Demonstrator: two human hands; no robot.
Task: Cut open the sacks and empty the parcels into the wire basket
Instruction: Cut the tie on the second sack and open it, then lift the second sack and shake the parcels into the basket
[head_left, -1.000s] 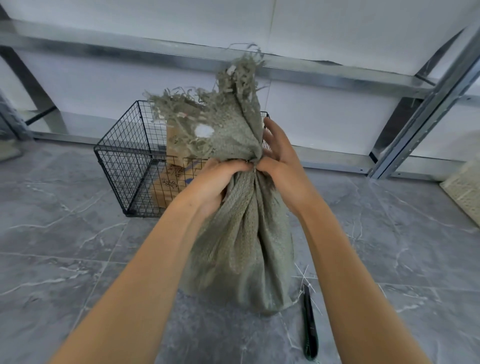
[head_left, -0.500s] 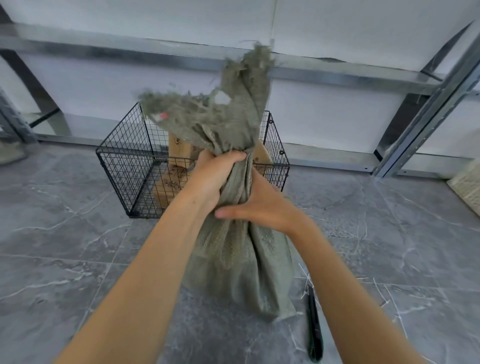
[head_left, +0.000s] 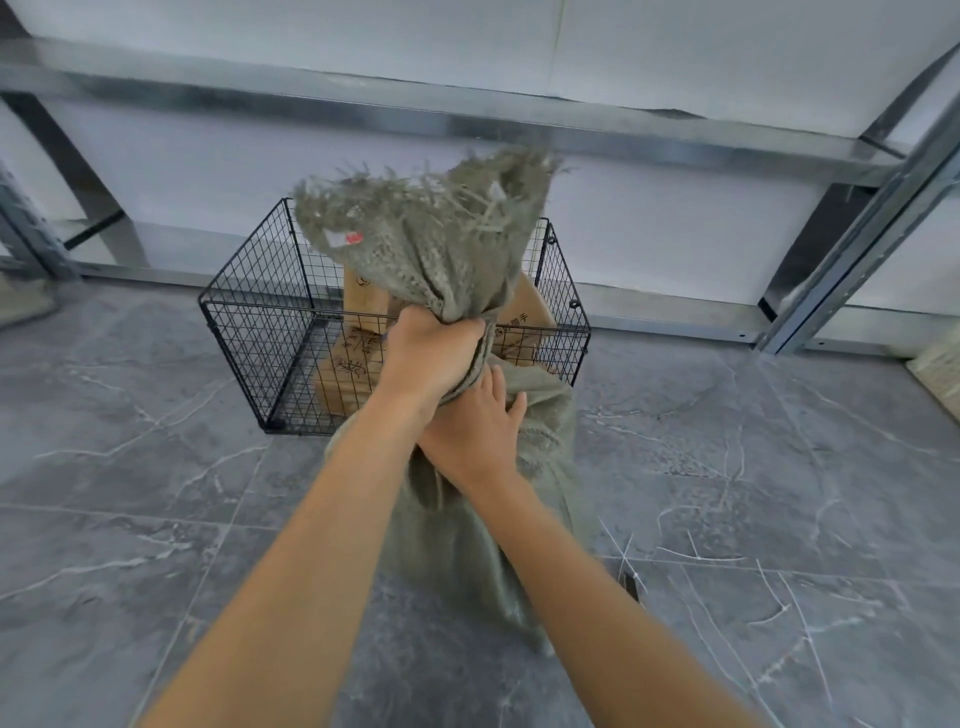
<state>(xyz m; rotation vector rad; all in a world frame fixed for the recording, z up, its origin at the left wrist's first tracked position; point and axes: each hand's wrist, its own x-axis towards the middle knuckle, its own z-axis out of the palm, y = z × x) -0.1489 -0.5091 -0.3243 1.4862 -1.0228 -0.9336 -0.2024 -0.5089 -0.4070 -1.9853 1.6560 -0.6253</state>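
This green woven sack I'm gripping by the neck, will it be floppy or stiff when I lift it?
Probably floppy: the sack bunches into folds where the left hand grips it, and its frayed top flops sideways. It likely sags, since its lower part slumps on the floor. Coarse weave suggests decent grip.

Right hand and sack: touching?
Touching. The head view shows the right hand lying on the sack just below its bunched neck, fingers fairly straight against the fabric.

One sack (head_left: 441, 244), one wire basket (head_left: 249, 358), at least three parcels (head_left: 365, 299) (head_left: 347, 371) (head_left: 522, 325), two hands (head_left: 431, 348) (head_left: 475, 431).
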